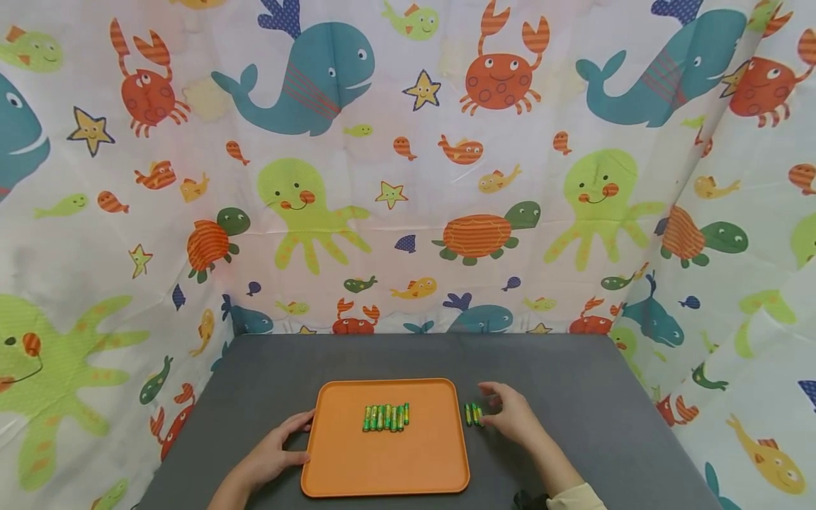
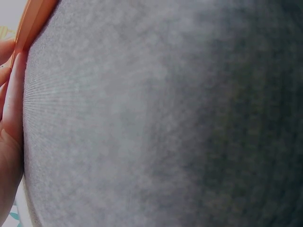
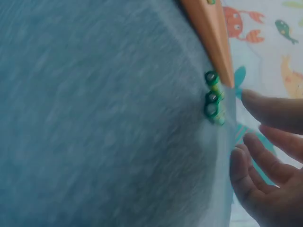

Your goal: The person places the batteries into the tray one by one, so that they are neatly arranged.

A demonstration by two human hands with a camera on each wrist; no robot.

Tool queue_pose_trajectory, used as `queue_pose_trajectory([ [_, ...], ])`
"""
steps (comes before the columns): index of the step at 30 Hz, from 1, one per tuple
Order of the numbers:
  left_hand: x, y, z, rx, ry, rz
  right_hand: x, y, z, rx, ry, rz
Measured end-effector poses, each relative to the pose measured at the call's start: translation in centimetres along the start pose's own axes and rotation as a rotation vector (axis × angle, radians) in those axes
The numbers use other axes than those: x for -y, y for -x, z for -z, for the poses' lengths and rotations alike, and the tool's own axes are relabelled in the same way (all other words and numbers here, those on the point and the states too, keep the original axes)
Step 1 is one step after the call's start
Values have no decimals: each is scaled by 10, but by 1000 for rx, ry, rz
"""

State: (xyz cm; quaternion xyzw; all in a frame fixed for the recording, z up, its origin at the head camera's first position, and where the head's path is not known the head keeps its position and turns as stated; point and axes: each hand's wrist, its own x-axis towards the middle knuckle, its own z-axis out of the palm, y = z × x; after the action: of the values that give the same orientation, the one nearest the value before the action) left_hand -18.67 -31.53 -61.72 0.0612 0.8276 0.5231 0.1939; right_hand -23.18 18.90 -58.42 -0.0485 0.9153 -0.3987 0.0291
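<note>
My left hand point(image 1: 275, 453) touches the left edge of an orange tray point(image 1: 382, 471) with its thumb and fingers. In the left wrist view, fingers point(image 2: 16, 90) meet the side of the tray rim. A row of several green-and-yellow batteries point(image 1: 386, 418) lies side by side on the tray. Three more batteries point(image 1: 474, 415) sit on the table just off the tray's right edge. Beside these is my right hand point(image 1: 513, 416), its thumb and fingers spread apart. The right wrist view shows nothing between its fingers, with the small batteries point(image 3: 212, 97) a short way off.
A grey tabletop point(image 1: 548, 368) lies under the tray. Behind and at both sides hangs a white curtain point(image 1: 408, 283) printed with sea animals. A dark object point(image 1: 530, 500), only partly in view, is by the right forearm at the front.
</note>
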Motion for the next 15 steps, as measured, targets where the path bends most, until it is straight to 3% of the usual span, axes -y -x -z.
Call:
queue_pose_trajectory([
  [9,0,1,0,4,-5,-5,-13,-2,-6,78,50,-15],
  [15,0,-1,0,-1,-5,11,-16,-4,-8,74,84,45],
])
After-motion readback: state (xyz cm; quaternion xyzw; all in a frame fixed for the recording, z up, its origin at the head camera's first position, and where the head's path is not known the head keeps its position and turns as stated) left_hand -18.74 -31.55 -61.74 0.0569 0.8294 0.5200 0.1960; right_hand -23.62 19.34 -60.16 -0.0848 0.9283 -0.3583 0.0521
